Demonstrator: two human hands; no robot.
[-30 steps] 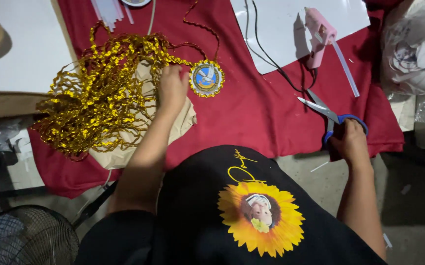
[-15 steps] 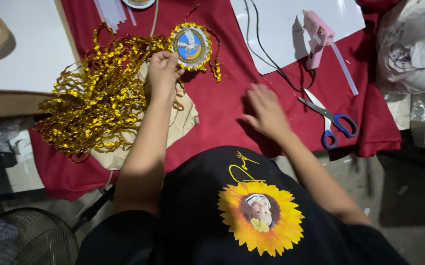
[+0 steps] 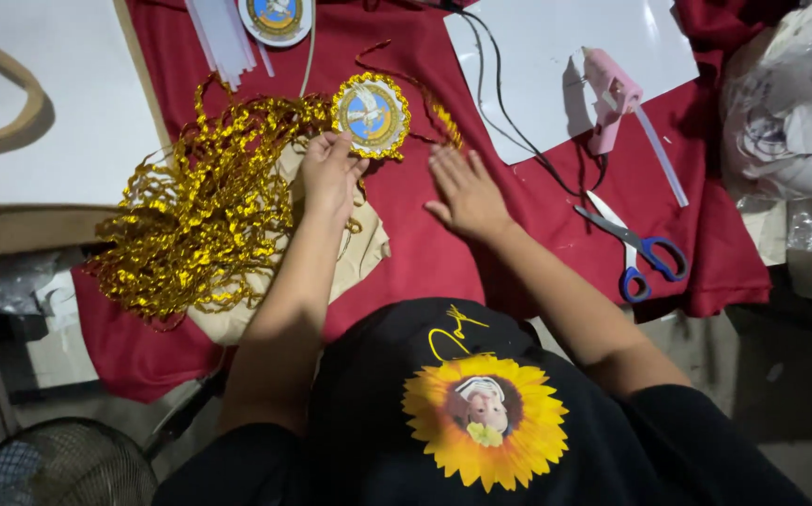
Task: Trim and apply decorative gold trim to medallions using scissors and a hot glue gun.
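Glossy metallic gold trim (image 3: 200, 225) on matt red cloth (image 3: 425, 253).

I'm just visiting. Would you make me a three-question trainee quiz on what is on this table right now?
1. True or false: the right hand holds the blue-handled scissors.
2. Which hand touches the gold-trimmed round badge: A left, B right, C neither?
3. Fill in: the pink hot glue gun lies on a ____ sheet.

Key:
1. False; the scissors lie alone on the red cloth.
2. A; the left hand is at its lower edge.
3. White; it rests on the white sheet.
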